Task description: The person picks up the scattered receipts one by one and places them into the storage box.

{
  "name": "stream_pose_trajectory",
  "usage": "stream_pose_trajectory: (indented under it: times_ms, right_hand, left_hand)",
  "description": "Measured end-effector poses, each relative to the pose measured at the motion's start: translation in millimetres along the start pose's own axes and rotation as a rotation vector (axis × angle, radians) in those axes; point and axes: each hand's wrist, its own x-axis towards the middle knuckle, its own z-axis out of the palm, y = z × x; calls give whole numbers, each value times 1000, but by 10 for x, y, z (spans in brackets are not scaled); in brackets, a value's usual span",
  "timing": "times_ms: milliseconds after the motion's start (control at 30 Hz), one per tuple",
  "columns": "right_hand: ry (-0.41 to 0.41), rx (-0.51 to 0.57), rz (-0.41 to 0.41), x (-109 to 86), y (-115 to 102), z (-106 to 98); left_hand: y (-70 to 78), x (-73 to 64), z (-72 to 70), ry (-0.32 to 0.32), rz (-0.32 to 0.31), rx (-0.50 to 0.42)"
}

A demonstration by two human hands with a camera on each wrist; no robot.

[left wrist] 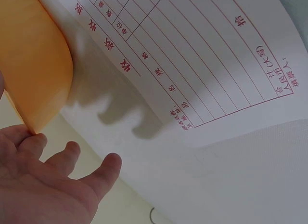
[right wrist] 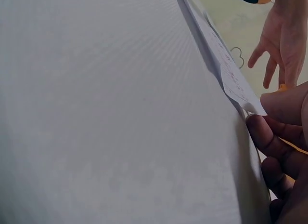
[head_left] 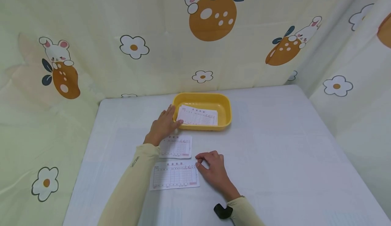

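A yellow tray (head_left: 225, 112) holds several printed receipt slips (head_left: 198, 116). My left hand (head_left: 163, 126) grips the tray's near left corner, thumb over the rim and fingers along the outer side. In the left wrist view, three fingertips of that hand (left wrist: 62, 176) stick out past the tray's corner. Two more receipts lie on the table in front: an upper one (head_left: 177, 148), partly behind the left wrist, and a lower one (head_left: 175, 175). My right hand (head_left: 215, 170) pinches the lower receipt's upper right corner between thumb and fingers, as the right wrist view shows at the paper (right wrist: 236, 84).
A white cloth covers the table (head_left: 268, 144). Behind it and along both sides hangs a pale curtain (head_left: 159, 66) printed with rabbits, oranges and flowers. A black band (head_left: 223, 211) sits at the right wrist.
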Motion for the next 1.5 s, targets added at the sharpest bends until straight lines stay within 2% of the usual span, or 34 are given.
stream_pose_trajectory:
  times_ms: [200, 400, 667, 1100, 1333, 1500]
  right_hand:
    - [-31, 6, 59, -4, -12, 1]
    - [-29, 19, 69, -23, 14, 29]
    - [20, 44, -2, -47, 18, 36]
    - [3, 40, 44, -58, 27, 27]
    - [27, 36, -6, -76, 57, 13]
    - [19, 42, 5, -109, 81, -25]
  left_hand:
    - [5, -7, 3, 0, -10, -5]
    - [18, -42, 3, 14, -13, -17]
    - [13, -8, 7, -1, -10, -8]
    - [38, -17, -10, -3, -33, -3]
    - [45, -17, -21, -10, -29, -14]
    - [38, -11, -9, -9, -23, -15]
